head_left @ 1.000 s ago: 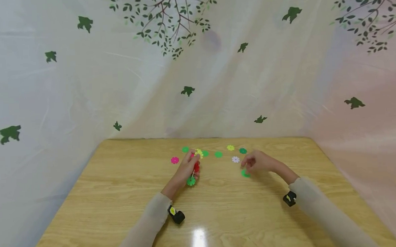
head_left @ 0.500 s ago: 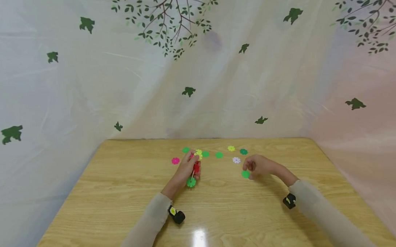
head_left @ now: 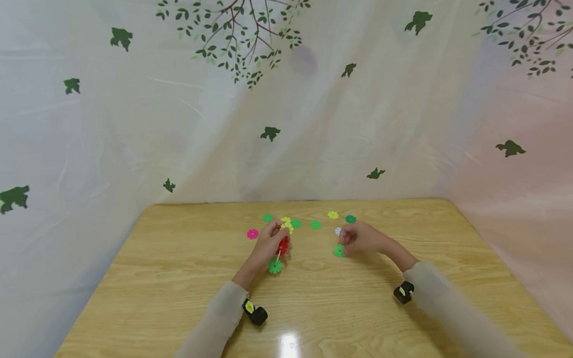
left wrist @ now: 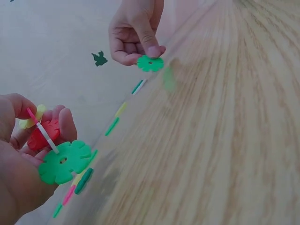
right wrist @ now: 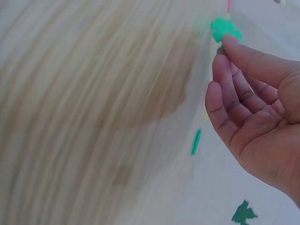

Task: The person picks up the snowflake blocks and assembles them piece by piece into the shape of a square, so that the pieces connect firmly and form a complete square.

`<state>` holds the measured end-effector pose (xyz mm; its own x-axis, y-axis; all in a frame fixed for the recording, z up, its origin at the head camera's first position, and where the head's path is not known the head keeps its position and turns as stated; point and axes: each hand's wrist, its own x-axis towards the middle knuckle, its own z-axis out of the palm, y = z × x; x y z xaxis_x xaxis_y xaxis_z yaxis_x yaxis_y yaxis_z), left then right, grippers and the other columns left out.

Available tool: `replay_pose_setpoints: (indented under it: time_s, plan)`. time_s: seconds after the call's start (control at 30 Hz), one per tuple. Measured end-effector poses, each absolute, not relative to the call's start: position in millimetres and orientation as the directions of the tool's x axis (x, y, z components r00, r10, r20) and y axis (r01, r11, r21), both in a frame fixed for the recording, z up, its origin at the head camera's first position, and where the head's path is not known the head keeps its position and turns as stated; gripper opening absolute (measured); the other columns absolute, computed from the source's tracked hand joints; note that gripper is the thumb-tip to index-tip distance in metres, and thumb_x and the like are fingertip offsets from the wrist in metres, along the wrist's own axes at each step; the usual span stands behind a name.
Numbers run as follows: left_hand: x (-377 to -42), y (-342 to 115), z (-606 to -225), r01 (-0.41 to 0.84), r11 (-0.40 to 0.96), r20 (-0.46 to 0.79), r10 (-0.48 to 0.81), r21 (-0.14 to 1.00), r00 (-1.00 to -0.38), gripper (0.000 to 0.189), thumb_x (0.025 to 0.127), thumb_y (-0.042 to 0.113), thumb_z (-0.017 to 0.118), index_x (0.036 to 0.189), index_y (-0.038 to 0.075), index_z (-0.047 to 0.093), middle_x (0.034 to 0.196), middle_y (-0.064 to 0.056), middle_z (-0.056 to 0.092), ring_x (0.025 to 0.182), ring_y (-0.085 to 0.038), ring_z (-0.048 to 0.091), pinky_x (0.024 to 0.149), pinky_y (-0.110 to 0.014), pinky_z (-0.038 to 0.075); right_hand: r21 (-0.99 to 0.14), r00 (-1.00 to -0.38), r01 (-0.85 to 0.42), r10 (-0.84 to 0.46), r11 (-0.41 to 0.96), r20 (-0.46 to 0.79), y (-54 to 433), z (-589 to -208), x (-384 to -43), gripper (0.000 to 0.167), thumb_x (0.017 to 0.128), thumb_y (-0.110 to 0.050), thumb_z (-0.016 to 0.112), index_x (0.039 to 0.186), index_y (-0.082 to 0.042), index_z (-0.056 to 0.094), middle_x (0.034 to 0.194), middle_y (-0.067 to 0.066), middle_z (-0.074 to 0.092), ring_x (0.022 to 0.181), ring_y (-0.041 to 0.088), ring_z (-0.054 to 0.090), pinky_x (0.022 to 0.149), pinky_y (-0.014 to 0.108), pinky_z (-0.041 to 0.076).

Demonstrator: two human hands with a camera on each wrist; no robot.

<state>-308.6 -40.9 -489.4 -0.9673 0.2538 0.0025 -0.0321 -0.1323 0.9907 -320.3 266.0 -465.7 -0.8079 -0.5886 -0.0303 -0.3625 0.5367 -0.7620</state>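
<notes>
Green flower-shaped disc is what you've got in your right hand, pinched between thumb and finger, and from the left wrist cam it looks held just off the worktop. The other fingers are bent in behind it. Your left hand has its fingers curled round a little cluster of pieces: a red disc sits in against the fingers, a white piece shows edge-on in front of it, and a notched green piece hangs at the near end. Up by your thumb there's a bit of pink piece and a yellow piece. So both hands are full, a short gap apart, with the loose disc on the right and the cluster on the left.

Rest of your stuff lies toward the far edge: a pink disc left of your left hand, three light green discs spread from there to between your hands, then a yellow disc and a teal disc past your right hand. Your knuckles partly cover a white disc. Behind it all hangs a pale cloth printed with leafy branches and green birds.
</notes>
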Motion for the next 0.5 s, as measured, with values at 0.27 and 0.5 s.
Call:
replay_pose_setpoints:
  time_s: [0.27, 0.5]
  plan:
    - [-310.2, -44.9, -485.4, -0.034, -0.138, -0.003, 0.216, 0.99, -0.976, 0.008, 0.103, 0.008, 0.055, 0.108, 0.003, 0.054, 0.077, 0.0, 0.061, 0.063, -0.011, 0.064, 0.054, -0.024, 0.055, -0.783, -0.826, -0.42, -0.55, 0.458, 0.121, 227.4, -457.0, -320.8, 0.012, 0.091, -0.004, 0.074, 0.101, 0.0, 0.07, 0.09, 0.014, 0.069, 0.078, 0.013, 0.061, 0.068, 0.023, 0.053]
    - [-310.4, -46.6, -479.0, -0.067, -0.163, -0.032, 0.206, 0.984, -0.978, 0.014, 0.101, 0.014, 0.055, 0.111, 0.004, 0.055, 0.08, -0.001, 0.063, 0.068, -0.01, 0.065, 0.058, -0.029, 0.059, -0.837, -0.868, -0.406, -0.441, 0.368, 0.227, 192.0, -448.9, -318.9, 0.012, 0.092, -0.005, 0.075, 0.101, 0.001, 0.071, 0.093, 0.016, 0.072, 0.075, 0.01, 0.065, 0.067, 0.028, 0.057]
